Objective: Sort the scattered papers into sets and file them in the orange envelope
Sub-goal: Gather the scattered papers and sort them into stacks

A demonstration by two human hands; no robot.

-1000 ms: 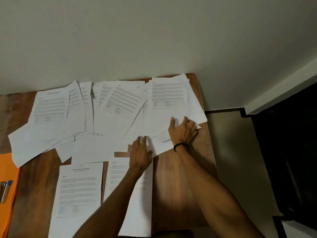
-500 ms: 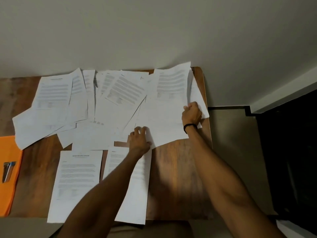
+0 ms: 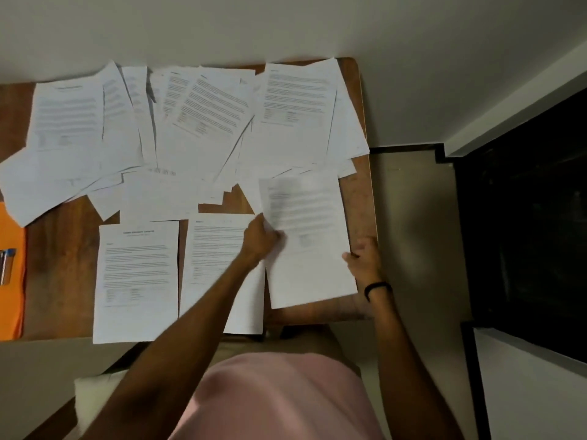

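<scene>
Spreading over the far half of the counter (image 3: pixel 63 249), scattered papers (image 3: pixel 203 122) overlap, and the orange envelope (image 3: pixel 12 281) lies at its left edge. Both arms reach forward: the left hand (image 3: pixel 260 239) pinches the left edge of one sheet (image 3: pixel 305 265), while the right hand (image 3: pixel 365 258) grips its right edge. All print is too blurred to read.

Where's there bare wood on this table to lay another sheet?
Bare wood shows between the orange envelope and the near left sheet, and along the table's right edge beside the held sheet. Scattered papers crowd the far half.
</scene>
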